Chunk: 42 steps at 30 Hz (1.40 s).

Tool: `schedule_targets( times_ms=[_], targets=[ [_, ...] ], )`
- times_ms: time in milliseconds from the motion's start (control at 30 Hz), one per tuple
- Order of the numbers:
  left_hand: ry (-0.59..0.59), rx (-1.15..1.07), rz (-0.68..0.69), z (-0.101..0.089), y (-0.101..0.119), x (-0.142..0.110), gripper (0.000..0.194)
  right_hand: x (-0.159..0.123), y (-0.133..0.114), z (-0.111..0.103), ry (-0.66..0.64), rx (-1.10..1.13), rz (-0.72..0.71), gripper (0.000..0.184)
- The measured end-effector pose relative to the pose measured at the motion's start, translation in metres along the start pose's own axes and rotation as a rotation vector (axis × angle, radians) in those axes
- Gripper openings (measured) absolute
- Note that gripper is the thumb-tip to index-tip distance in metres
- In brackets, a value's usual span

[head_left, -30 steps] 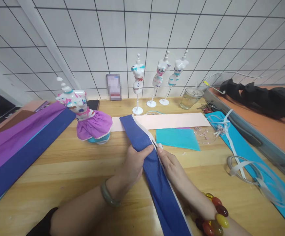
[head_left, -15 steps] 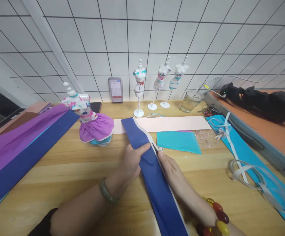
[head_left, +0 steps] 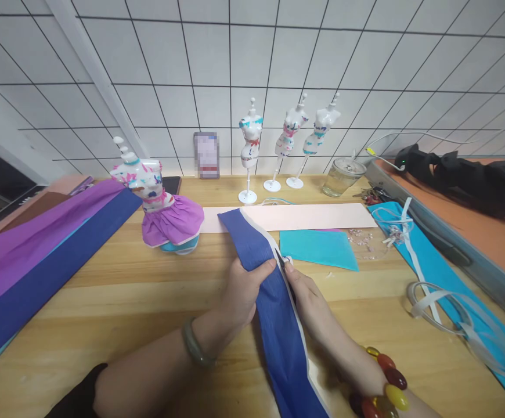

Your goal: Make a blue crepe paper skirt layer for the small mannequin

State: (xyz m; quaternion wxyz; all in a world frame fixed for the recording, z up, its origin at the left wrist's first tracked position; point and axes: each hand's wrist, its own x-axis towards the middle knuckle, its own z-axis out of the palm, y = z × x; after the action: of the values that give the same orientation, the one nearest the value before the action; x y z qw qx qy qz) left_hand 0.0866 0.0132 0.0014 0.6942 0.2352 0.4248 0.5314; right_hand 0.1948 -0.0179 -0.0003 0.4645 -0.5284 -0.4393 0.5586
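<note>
A long dark blue crepe paper strip (head_left: 274, 307) with a white edge runs from the table's middle toward me. My left hand (head_left: 241, 290) pinches the strip from its left side, thumb on top. My right hand (head_left: 309, 299) is closed at the strip's white right edge, its fingertips on a small dark tool (head_left: 284, 264) that I cannot make out. The two hands nearly meet across the strip. I wear a green bangle on the left wrist and a beaded bracelet on the right.
A mannequin in a purple skirt (head_left: 165, 215) stands at left, three small mannequins (head_left: 250, 139) and a glass jar (head_left: 342, 177) at the back. A pink strip (head_left: 313, 216), a turquoise sheet (head_left: 317, 248), purple and blue paper (head_left: 39, 255) and white ribbon (head_left: 435, 302) lie around.
Both hands keep their grip on the blue strip and have barely shifted along it. The view has moved slightly.
</note>
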Motion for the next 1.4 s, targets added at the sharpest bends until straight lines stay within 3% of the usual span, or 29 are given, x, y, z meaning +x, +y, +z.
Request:
schedule_targets(
  times_ms=[933, 1167, 1400],
  targets=[
    [-0.009, 0.016, -0.011, -0.001, -0.002, -0.002, 0.031, 0.0, -0.003, 0.0, 0.03, -0.071, -0.012, 0.052],
    [-0.065, -0.007, -0.009, -0.001, -0.002, -0.001, 0.029, 0.0, -0.004, -0.001, 0.043, -0.136, -0.025, 0.05],
    [-0.039, -0.209, -0.175, -0.001, 0.016, 0.009, 0.02, 0.001, -0.002, -0.002, 0.016, -0.172, -0.032, 0.049]
  ],
)
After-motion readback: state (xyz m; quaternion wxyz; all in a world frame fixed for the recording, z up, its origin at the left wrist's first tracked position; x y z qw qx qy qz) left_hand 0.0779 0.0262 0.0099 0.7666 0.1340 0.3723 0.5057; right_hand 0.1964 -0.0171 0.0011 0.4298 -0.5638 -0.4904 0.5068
